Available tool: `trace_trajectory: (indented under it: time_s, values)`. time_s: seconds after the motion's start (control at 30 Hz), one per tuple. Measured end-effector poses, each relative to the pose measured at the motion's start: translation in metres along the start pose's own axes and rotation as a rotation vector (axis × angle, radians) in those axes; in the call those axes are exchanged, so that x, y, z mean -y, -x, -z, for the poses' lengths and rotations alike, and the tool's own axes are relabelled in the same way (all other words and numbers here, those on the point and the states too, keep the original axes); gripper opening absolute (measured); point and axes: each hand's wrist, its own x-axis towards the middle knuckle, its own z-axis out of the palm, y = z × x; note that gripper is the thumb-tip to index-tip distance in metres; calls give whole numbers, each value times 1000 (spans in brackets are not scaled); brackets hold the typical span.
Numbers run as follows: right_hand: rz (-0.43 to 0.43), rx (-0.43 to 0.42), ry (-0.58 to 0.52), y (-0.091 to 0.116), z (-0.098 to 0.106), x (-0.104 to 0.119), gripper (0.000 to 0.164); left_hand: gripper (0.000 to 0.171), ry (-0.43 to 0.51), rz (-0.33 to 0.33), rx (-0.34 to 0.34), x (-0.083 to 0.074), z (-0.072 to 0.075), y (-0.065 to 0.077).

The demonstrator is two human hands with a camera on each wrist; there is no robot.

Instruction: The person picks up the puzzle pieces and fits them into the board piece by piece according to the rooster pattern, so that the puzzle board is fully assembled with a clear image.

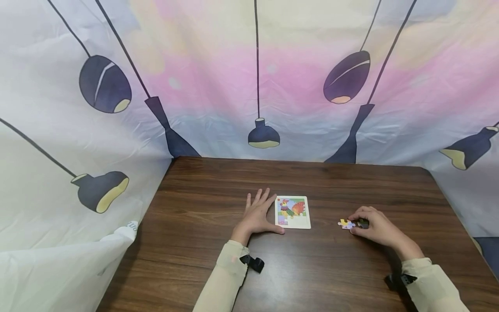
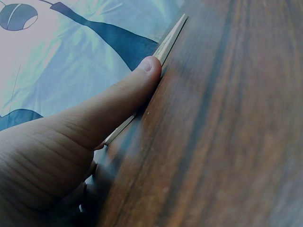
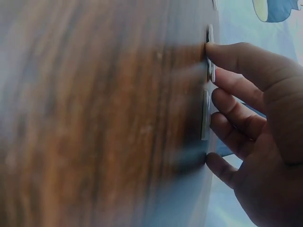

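Note:
A square, white-bordered jigsaw board (image 1: 299,222) with a colourful rooster picture lies on the table; its lower part is plain white. My left hand (image 1: 255,219) is spread at the board's left side, fingers straight. Its thumb touches the board's near edge, also visible in the left wrist view (image 2: 125,92). To the right, my right hand (image 1: 376,226) pinches a yellow and lilac puzzle piece (image 1: 346,224) between thumb and index finger, low at the table. A second, dark green puzzle piece (image 1: 363,223) lies under that hand, partly hidden; in the right wrist view this piece (image 3: 206,116) appears edge-on beside the other fingers.
The brown wooden table (image 1: 187,242) carries the board and both pieces. A cloth backdrop (image 1: 218,86) printed with lamps hangs behind the table and along its sides. Each sleeve has a black wrist strap, such as the left strap (image 1: 255,263).

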Motion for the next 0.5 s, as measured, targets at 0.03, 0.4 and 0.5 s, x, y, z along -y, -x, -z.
trace_trajectory:
  time_s: [0.03,0.4,0.5]
  values:
    - [4,-7,2,0,0,0,23,128,0,2,2,0,0,0]
    - [-1,-16,-36,-14,-3,15,24,127,0,-4,-2,0,0,0]
    - [0,-28,-53,-20,-7,19,25,127,0,-4,-3,0,1,0]
